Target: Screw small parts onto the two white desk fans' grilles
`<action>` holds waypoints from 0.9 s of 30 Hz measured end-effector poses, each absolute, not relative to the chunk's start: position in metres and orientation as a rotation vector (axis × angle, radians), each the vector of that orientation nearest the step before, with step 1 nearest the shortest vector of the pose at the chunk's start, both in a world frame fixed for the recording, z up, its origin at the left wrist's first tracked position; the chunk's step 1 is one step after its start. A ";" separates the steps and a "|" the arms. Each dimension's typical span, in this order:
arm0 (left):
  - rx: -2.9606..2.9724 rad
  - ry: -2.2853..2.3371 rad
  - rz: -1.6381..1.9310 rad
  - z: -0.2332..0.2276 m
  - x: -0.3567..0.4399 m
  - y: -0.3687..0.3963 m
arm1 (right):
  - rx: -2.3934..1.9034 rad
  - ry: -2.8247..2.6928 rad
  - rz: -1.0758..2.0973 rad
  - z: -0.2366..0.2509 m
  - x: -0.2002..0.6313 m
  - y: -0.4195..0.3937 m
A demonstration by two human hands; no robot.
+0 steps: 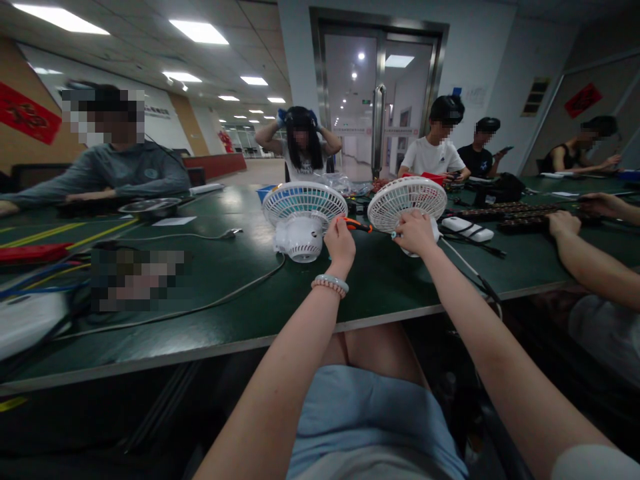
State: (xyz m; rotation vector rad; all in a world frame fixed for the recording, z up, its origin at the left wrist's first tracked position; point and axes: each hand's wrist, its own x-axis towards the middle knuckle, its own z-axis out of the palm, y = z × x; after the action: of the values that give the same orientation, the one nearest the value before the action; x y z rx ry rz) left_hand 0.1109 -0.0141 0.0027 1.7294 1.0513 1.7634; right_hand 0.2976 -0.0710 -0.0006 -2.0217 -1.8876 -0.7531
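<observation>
Two white fans stand side by side on the green table. My left hand (341,241) is closed round an orange-and-black handled tool, which looks like a screwdriver (361,227), just right of the left fan (303,230). Its thin end points right, toward the other fan. At the right fan (407,197), my right hand (416,232) has its fingers drawn together in front of the lower cage. A small pale-blue bit shows at those fingertips; what they grip is too small to name. The hand covers much of that fan's body.
A grey cable (200,310) crosses the green table (225,267) on the left. A white power strip (467,229) lies right of the fans, and a metal dish (150,207) sits far left. A neighbour's hands (565,223) are at dark strips on the right. Other people sit opposite.
</observation>
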 end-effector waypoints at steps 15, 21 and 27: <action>1.828 1.144 1.794 0.001 0.111 -0.013 | -1.993 -1.884 -0.763 -0.002 0.299 -0.071; 1.837 1.096 1.828 0.003 0.111 -0.016 | -2.002 -1.884 -0.750 -0.002 0.299 -0.069; 1.823 1.092 1.793 0.002 0.111 -0.015 | -1.977 -1.879 -0.775 -0.004 0.300 -0.069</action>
State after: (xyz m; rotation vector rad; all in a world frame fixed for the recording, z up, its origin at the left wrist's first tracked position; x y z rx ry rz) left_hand 0.1112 -0.0147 0.0016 1.8231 1.0921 1.7927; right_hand 0.3004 -0.0688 -0.0038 -1.9774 -1.8793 -0.7749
